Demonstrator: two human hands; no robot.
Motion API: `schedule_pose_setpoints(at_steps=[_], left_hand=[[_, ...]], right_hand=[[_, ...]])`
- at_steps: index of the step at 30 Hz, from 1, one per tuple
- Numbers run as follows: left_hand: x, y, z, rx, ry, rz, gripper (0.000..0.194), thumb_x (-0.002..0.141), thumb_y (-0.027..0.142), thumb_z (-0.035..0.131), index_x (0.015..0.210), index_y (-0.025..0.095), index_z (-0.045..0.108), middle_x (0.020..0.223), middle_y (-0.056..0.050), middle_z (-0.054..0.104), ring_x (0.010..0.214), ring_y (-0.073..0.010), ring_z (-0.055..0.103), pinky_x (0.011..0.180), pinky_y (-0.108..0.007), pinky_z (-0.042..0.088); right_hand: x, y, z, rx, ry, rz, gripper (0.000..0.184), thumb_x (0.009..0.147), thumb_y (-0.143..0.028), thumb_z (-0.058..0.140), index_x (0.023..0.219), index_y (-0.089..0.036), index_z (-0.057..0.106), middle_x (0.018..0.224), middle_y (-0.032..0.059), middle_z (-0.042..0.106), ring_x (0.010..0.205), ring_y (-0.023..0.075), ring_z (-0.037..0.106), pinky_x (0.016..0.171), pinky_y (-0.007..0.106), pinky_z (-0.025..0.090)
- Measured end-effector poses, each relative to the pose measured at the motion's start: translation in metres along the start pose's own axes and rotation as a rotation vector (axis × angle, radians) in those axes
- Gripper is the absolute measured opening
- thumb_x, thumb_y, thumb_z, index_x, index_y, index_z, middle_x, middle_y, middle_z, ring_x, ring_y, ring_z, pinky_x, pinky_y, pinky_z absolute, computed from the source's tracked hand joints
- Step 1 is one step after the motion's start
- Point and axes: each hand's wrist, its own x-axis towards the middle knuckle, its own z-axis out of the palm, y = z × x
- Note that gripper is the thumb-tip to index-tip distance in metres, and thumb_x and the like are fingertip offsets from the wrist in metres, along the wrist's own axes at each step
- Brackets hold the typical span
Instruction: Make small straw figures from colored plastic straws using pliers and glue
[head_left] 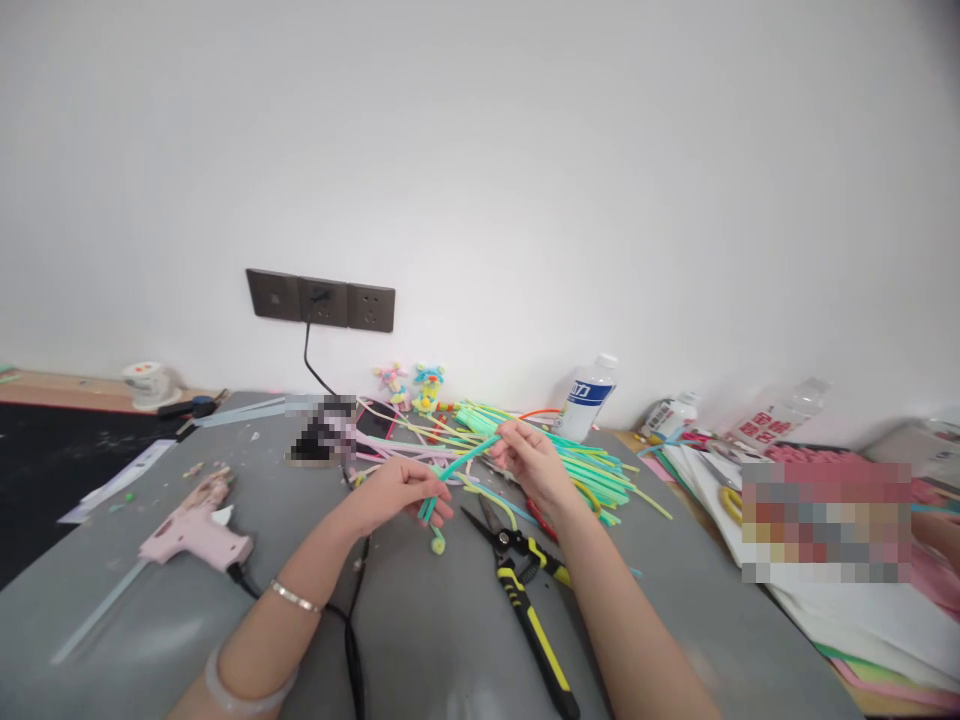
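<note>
A teal pipe cleaner (469,458) stretches between my two hands above the grey table. My left hand (401,490) pinches its lower left part, where more than one strand shows below the fingers. At the upper right end, my right hand (531,460) grips it between thumb and fingertips. A small yellow-green coil (438,545) hangs on a short strand just under my left hand. Behind my right hand lies a heap of green pipe cleaners (592,470). Black and yellow pliers (529,600) rest with jaws apart below my hands.
A pink glue gun (199,530) with its stick and cable (351,630) lies at left. Two small pipe-cleaner figures (427,388) and a white bottle (586,398) stand by the wall. Paper sheets (840,620) are at right, near another person's hand (941,535).
</note>
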Motion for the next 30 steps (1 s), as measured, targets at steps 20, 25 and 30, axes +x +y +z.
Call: schedule_pose_setpoints(at_steps=[20, 25, 30], left_hand=[[0.010, -0.005, 0.001, -0.098, 0.119, 0.090, 0.050, 0.064, 0.057, 0.078, 0.084, 0.011, 0.070, 0.078, -0.010, 0.076, 0.065, -0.0172, 0.069, 0.062, -0.026, 0.054], [0.011, -0.004, 0.001, -0.117, 0.134, 0.126, 0.054, 0.062, 0.058, 0.078, 0.087, 0.012, 0.069, 0.076, -0.009, 0.076, 0.065, -0.0169, 0.069, 0.065, -0.028, 0.054], [0.011, -0.004, 0.001, -0.093, 0.179, 0.138, 0.050, 0.065, 0.055, 0.078, 0.089, 0.012, 0.071, 0.085, -0.011, 0.077, 0.070, -0.0177, 0.070, 0.067, -0.027, 0.054]], right_hand=[[-0.055, 0.002, -0.069, -1.797, 0.049, 0.078, 0.021, 0.079, -0.025, 0.060, 0.093, -0.011, 0.065, 0.103, 0.0172, 0.065, 0.099, 0.0297, 0.061, 0.083, 0.034, 0.043], [-0.063, -0.014, -0.068, -1.819, 0.140, 0.057, 0.024, 0.078, -0.024, 0.059, 0.099, -0.011, 0.060, 0.098, 0.0152, 0.070, 0.094, 0.0306, 0.065, 0.079, 0.036, 0.043], [-0.077, -0.042, -0.077, -1.654, 0.330, 0.076, 0.030, 0.075, -0.037, 0.063, 0.096, -0.016, 0.061, 0.087, 0.0117, 0.071, 0.080, 0.0288, 0.067, 0.068, 0.034, 0.044]])
